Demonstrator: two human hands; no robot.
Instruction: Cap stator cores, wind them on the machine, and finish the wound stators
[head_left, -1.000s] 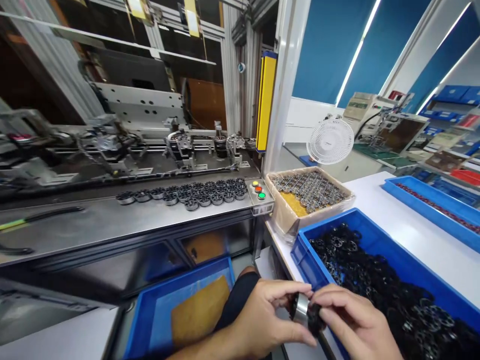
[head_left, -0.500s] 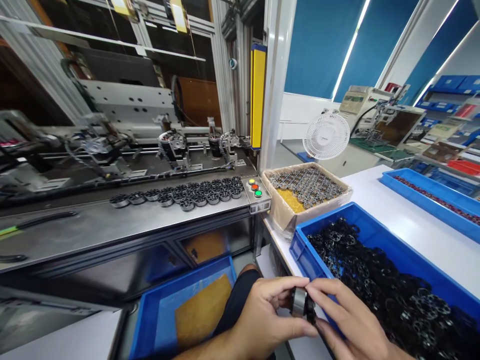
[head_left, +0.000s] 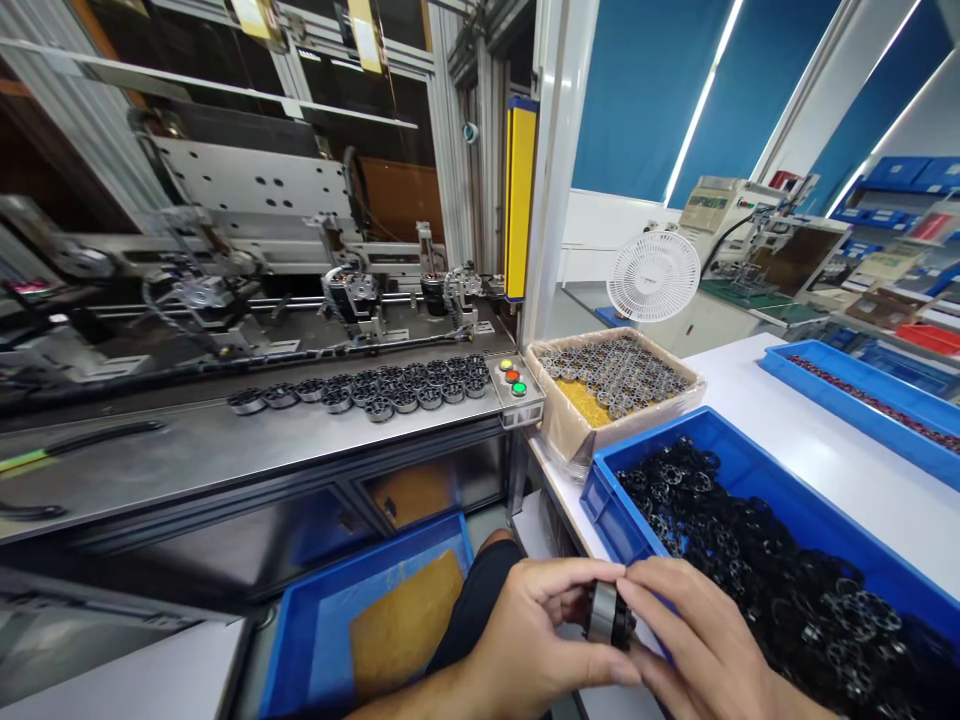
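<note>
A round part (head_left: 602, 612) with a grey metal ring and black toothed edges is held at the lower right, in front of the blue bin. My left hand (head_left: 525, 630) grips it from the left, thumb below and fingers above. From the right, the fingers of my right hand (head_left: 697, 625) press on its black side. Similar ring parts (head_left: 379, 408) stand in rows on the metal bench (head_left: 247, 460). Black parts (head_left: 735, 530) fill the blue bin (head_left: 611, 505) beside my right hand.
A lined box (head_left: 551, 420) of metal rings stands behind the blue bin, beside a button panel (head_left: 517, 395). Farther back are a white fan (head_left: 652, 275) and a long blue tray (head_left: 862, 410). A machine (head_left: 255, 185) stands behind the bench; another blue bin (head_left: 300, 630) is below.
The round part has turned slightly between my hands, showing more of its black side. Both hands have stayed nearly in place, and the camera view has shifted a little.
</note>
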